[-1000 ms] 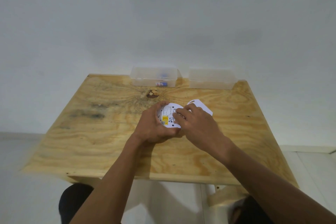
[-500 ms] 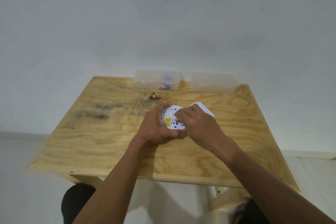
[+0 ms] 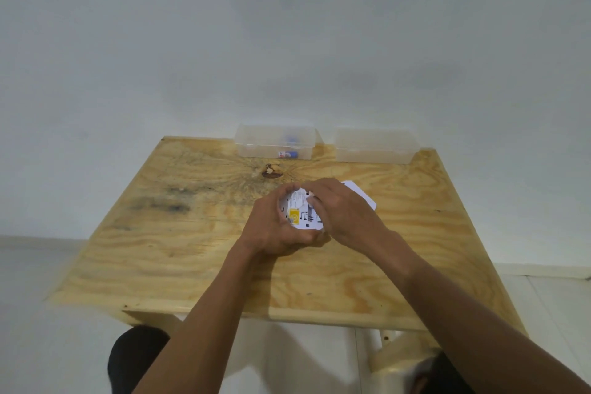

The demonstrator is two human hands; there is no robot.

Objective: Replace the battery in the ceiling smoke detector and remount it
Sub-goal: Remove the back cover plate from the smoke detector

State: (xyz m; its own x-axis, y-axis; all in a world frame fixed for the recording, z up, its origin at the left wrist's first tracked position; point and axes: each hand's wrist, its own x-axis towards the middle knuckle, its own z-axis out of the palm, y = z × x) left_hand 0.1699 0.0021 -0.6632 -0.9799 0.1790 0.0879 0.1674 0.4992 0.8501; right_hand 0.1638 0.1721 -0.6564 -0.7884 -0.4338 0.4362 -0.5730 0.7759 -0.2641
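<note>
- Risk first: my left hand [image 3: 271,227] grips the smoke detector [image 3: 300,213] only by its rim, so I judge a hard push from the other side could tip it out of my grasp onto the tabletop [image 3: 192,249].
- Fingers of my right hand [image 3: 343,214] curl over the detector's far edge; if I pry at the wrong spot, I think a small plastic catch could snap.
- Whether a battery sits inside the open back, I cannot tell; my own fingers cover that part, so polarity could go wrong unseen.
- Detector lies between my two hands, back side up, a yellow label [image 3: 294,214] showing, held just above or on the wood near the middle.
- Left hand is wrapped closed around its near-left rim; right hand is closed down on its top right, fingertips pressing.
- A flat white piece [image 3: 361,197], probably the mounting plate, peeks out just behind my right hand and could be knocked by my wrist.
- Two clear boxes stand at the far edge, well apart from my hands: the left box [image 3: 275,145] holds something small and blue, the right box [image 3: 377,145] looks bare.
</note>
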